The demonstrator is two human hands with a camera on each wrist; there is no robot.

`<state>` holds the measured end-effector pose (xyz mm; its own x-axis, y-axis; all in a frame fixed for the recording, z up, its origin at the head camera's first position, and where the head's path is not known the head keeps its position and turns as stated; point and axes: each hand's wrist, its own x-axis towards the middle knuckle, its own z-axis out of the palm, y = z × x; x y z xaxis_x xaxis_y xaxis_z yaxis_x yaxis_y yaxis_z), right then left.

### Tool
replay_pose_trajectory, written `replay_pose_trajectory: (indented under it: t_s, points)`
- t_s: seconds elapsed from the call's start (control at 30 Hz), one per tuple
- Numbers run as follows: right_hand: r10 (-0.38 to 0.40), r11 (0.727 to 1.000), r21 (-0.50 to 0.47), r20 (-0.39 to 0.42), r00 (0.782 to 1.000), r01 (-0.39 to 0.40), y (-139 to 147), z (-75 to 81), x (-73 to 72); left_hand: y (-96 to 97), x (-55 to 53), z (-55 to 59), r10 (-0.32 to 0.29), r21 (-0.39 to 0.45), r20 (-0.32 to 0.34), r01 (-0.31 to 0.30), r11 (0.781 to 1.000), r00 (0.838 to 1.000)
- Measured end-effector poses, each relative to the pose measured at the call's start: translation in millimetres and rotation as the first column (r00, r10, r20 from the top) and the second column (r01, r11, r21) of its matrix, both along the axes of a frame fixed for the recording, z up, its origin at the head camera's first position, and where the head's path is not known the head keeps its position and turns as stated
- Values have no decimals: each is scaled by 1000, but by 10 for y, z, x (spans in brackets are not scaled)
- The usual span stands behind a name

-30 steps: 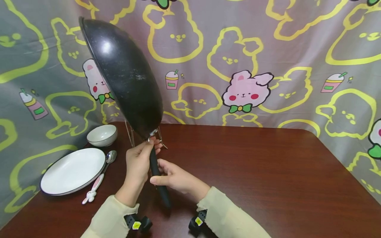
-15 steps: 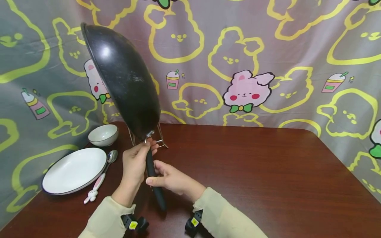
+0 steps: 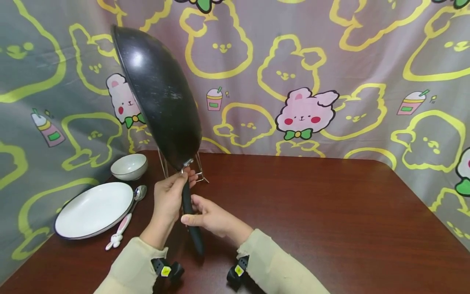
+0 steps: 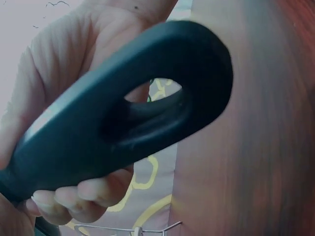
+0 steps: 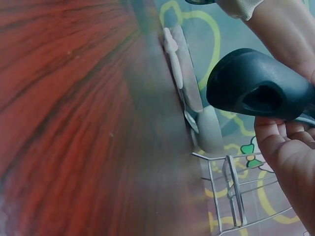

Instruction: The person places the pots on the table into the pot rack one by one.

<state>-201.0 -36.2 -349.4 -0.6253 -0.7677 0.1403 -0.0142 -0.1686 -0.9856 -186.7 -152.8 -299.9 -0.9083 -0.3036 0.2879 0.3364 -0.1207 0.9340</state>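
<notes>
A dark wok (image 3: 161, 94) is held up on its side in the head view, its scuffed outer bottom facing right and its inside hidden. My left hand (image 3: 167, 200) grips the black handle (image 3: 187, 200) close to the metal joint. Lower down, my right hand (image 3: 216, 216) holds the handle between its thumb in front and fingers behind. The handle's end, with an oval hanging hole, fills much of the left wrist view, where the right palm (image 4: 69, 64) lies behind it. In the right wrist view the handle end (image 5: 241, 78) points toward the camera above the right hand (image 5: 295, 162).
On the left of the brown table (image 3: 312, 220) are a white oval plate (image 3: 95, 210), a bowl (image 3: 129, 166) and a spoon (image 3: 119, 232) with a rabbit-shaped handle. A wire rack (image 5: 234, 191) stands behind the wok. A patterned curtain (image 3: 253, 53) hangs behind.
The wok has tipped slightly more upright: its top rim has moved right, while the handle's lower end has moved left. Both hands have kept their hold.
</notes>
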Motion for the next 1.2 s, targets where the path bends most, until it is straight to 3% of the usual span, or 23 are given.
replay_pose_trajectory:
  t_s: [0.47, 1.2]
  points:
    - [-29, 1000, 11, -16, 999, 29, 26, -3, -20, -3, -52, -28, -44, -25, -4, 44, 999, 999]
    - [-27, 995, 97, -1, 1000, 27, -13, -104, -92, -72, -157, -239, -42, 17, 75, 41, 999, 996]
